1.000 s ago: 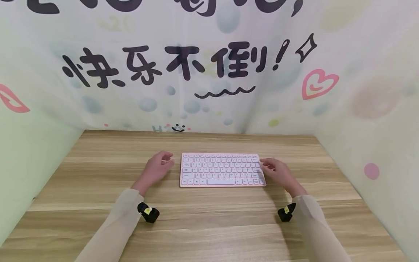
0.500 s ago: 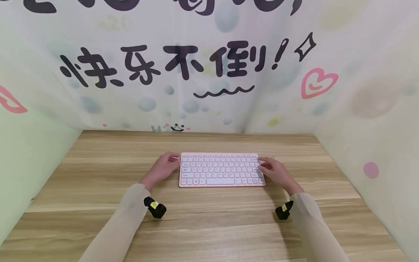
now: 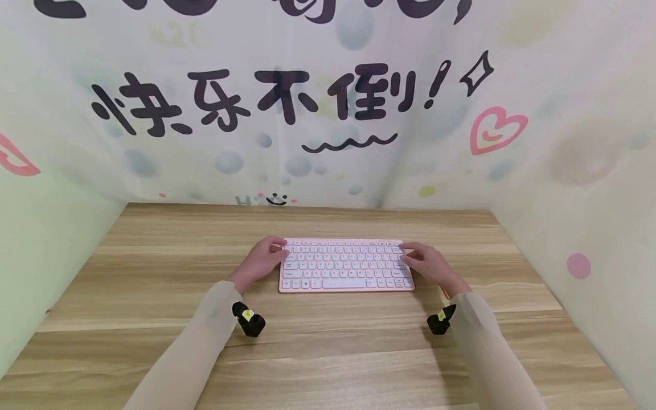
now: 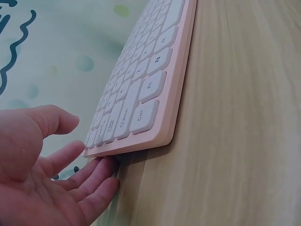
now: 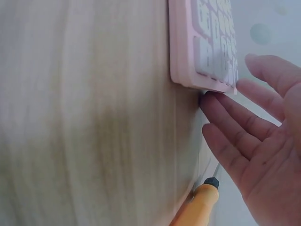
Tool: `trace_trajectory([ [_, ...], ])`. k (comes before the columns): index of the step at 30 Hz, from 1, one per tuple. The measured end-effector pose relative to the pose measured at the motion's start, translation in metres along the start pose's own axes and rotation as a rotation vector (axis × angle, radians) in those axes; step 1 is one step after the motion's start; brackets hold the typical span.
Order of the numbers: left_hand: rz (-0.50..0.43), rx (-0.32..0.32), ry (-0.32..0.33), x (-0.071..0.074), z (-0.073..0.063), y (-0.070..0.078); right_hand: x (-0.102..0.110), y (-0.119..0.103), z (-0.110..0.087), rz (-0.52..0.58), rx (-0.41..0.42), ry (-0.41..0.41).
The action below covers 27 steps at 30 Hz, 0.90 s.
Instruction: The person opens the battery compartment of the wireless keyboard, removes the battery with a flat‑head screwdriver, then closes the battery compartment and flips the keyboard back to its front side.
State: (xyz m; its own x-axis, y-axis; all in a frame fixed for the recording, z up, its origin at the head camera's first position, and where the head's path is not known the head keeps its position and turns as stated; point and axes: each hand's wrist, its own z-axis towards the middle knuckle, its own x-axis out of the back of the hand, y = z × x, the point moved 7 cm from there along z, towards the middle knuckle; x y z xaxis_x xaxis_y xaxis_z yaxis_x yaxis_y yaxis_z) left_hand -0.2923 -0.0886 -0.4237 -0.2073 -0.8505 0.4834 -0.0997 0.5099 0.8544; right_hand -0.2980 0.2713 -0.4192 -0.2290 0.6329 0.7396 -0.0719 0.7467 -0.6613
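Both hands (image 3: 261, 261) (image 3: 427, 264) closed in (fingers straight), touching keyboard (image 3: 345, 265) ends

Bright, even, soft light overhead; no glare. Faint shadows beneath both forearms on the pale wood-grain tabletop (image 3: 328, 341). Head view is sharp at centre, with wide-angle bowing of the printed backdrop (image 3: 328, 114) at the edges. In the wrist views, the slim pink keyboard with white keys (image 4: 150, 94) is crisp on the left, while its near edge (image 5: 197, 52) is blurred and washed out on the right; a broad soft shadow darkens the wood there.
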Motion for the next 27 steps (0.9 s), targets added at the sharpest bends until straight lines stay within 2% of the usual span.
trace_trajectory([
  [3,-0.014,0.000,-0.009,0.000,0.003,-0.001,0.001,0.000,0.003,0.015,0.017,0.003],
  [10,-0.059,0.014,-0.020,-0.002,0.007,-0.002,-0.002,0.003,0.003,0.125,-0.024,0.011],
  [14,-0.091,0.023,-0.011,-0.003,0.007,-0.004,-0.003,0.002,0.002,0.150,-0.043,0.021],
  [21,-0.156,0.041,0.028,-0.005,0.010,-0.011,-0.004,0.003,0.000,0.157,-0.052,0.050],
  [27,-0.152,0.034,0.038,-0.006,0.010,-0.010,-0.004,0.001,0.000,0.134,-0.056,0.061],
])
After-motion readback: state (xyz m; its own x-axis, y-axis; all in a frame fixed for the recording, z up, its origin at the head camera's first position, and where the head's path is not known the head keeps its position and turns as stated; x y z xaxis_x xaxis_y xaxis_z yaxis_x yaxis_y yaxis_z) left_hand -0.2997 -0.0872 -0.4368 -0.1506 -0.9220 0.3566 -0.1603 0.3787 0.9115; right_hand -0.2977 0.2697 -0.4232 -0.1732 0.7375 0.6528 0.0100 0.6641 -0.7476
